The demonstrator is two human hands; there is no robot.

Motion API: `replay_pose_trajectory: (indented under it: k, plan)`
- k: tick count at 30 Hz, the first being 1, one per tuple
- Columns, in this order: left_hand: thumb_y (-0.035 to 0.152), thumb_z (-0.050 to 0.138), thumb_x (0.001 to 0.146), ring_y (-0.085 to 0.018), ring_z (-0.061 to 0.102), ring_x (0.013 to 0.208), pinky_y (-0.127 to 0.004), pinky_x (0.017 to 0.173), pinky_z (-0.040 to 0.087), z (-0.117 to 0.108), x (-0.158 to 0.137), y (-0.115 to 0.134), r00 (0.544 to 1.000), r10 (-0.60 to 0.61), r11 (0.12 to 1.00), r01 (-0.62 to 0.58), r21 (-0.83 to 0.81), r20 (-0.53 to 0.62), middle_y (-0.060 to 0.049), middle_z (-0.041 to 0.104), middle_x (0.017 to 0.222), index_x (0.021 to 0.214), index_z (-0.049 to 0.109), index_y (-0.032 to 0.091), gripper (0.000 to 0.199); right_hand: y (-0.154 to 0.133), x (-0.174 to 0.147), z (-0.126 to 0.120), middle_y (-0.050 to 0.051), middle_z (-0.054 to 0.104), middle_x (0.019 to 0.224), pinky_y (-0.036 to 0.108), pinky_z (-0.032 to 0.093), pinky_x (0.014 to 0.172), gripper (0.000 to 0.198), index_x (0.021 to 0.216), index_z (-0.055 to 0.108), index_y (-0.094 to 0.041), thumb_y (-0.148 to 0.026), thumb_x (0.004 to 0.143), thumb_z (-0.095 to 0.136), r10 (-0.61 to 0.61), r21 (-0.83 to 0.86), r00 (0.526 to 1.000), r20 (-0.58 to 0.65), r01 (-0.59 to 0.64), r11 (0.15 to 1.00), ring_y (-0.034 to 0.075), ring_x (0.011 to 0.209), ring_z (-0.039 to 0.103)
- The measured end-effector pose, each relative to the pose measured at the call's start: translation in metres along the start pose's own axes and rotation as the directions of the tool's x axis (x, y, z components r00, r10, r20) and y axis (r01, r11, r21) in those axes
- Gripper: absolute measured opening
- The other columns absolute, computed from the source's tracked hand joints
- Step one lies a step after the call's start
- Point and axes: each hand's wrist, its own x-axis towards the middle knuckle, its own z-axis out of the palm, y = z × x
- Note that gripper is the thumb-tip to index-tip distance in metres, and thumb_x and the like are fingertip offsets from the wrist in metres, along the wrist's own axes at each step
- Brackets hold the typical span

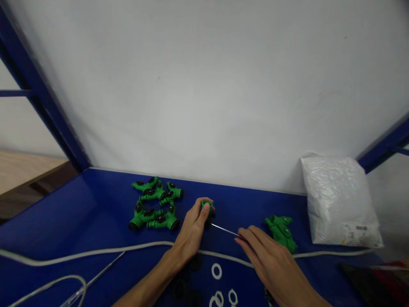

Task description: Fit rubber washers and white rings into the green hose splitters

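My left hand [191,228] is closed around a green hose splitter [207,206], its round opening facing up between thumb and fingers. In my right hand [270,258] is a screwdriver [225,230]; its thin metal shaft points left. The tip reaches the underside of the held splitter, though I cannot tell whether it touches. Most of the screwdriver's handle is hidden by my fingers. Several green Y-shaped hose splitters [166,218] with black valve knobs lie in a cluster left of my hands. Just beyond my right hand rests a group of green splitter parts [281,231].
White rings [216,271] and dark rings [179,290] lie near the front of the blue table [105,204]. A white cable [96,253] runs across it beneath my arms. At left is a thin metal rod [107,267]. A white plastic package [341,200] leans at the right against the wall.
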Motion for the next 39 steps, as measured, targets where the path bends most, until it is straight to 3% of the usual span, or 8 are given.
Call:
replay_pose_trajectory:
  k: [8,13,17,21,27,31,37,39]
  plan:
    - [0.054,0.033,0.101,-0.023,0.059,0.102,-0.036,0.095,0.040,0.000,0.000,-0.002,1.000,0.009,1.000,-0.009,-0.023,0.005,-0.004,0.067,0.104,0.116,0.058,0.023,0.042,-0.001,-0.004,0.001,0.010,0.071,0.092,0.024,0.060,0.066,0.040,0.113,0.063,-0.014,-0.022,0.108,0.024,-0.018,-0.001,1.000,0.006,0.018,1.000,0.019,0.081,0.073]
    - [0.054,0.033,0.101,-0.023,0.059,0.103,-0.036,0.095,0.040,0.000,-0.001,-0.002,1.000,-0.005,0.999,0.005,-0.039,0.002,-0.004,0.067,0.105,0.117,0.057,0.023,0.042,0.002,-0.019,0.012,0.010,0.067,0.101,0.025,0.059,0.077,0.031,0.117,0.059,-0.015,-0.020,0.107,0.030,0.034,0.046,0.996,0.078,-0.037,0.998,0.018,0.089,0.072]
    - [0.054,0.034,0.101,-0.023,0.059,0.103,-0.036,0.095,0.040,0.000,-0.001,-0.002,1.000,-0.001,1.000,0.001,-0.013,0.001,-0.004,0.067,0.106,0.117,0.057,0.023,0.041,0.003,-0.019,0.009,0.008,0.066,0.100,0.023,0.058,0.070,0.029,0.113,0.060,-0.019,-0.017,0.106,0.032,0.050,0.061,0.984,0.172,-0.062,0.996,0.016,0.081,0.071]
    - [0.053,0.035,0.101,-0.023,0.060,0.103,-0.035,0.095,0.040,0.000,-0.001,0.000,1.000,0.008,1.000,-0.008,-0.002,-0.009,-0.005,0.068,0.108,0.117,0.057,0.023,0.041,0.002,-0.008,-0.002,0.009,0.070,0.091,0.027,0.060,0.066,0.035,0.103,0.065,-0.018,-0.021,0.106,0.031,-0.008,-0.004,0.991,0.130,0.009,1.000,0.020,0.078,0.073]
    - [0.053,0.034,0.101,-0.023,0.061,0.102,-0.035,0.094,0.041,0.001,-0.002,0.000,1.000,0.014,1.000,-0.014,0.015,0.000,-0.005,0.068,0.105,0.117,0.057,0.023,0.041,0.009,-0.028,0.009,0.008,0.075,0.110,0.033,0.060,0.087,0.045,0.120,0.066,-0.021,-0.007,0.101,0.028,-0.069,-0.018,0.994,0.080,0.071,0.997,0.023,0.104,0.072]
    - [0.054,0.035,0.101,-0.023,0.061,0.101,-0.035,0.093,0.041,0.001,0.000,-0.001,1.000,0.013,1.000,-0.013,0.015,0.002,-0.005,0.068,0.105,0.117,0.057,0.023,0.041,0.016,-0.041,0.021,0.007,0.073,0.118,0.036,0.060,0.091,0.044,0.124,0.065,-0.024,-0.007,0.098,0.034,0.010,0.090,0.990,0.142,-0.023,0.996,0.024,0.112,0.069]
    - [0.053,0.035,0.101,-0.022,0.061,0.101,-0.034,0.093,0.041,0.001,-0.001,0.000,1.000,0.026,0.999,-0.026,0.022,0.005,-0.005,0.068,0.105,0.119,0.057,0.023,0.041,0.010,-0.025,0.013,0.007,0.074,0.113,0.033,0.063,0.085,0.025,0.122,0.061,-0.023,-0.024,0.101,0.048,0.201,0.274,0.938,0.283,-0.280,0.920,0.023,0.104,0.073]
    - [0.053,0.035,0.101,-0.022,0.061,0.101,-0.034,0.093,0.041,0.001,-0.001,0.001,1.000,0.021,0.999,-0.022,0.024,0.004,-0.005,0.068,0.105,0.118,0.057,0.023,0.041,0.007,-0.023,0.011,0.009,0.073,0.113,0.032,0.063,0.081,0.027,0.125,0.057,-0.023,-0.026,0.099,0.053,0.216,0.266,0.939,0.270,-0.288,0.920,0.023,0.099,0.074]
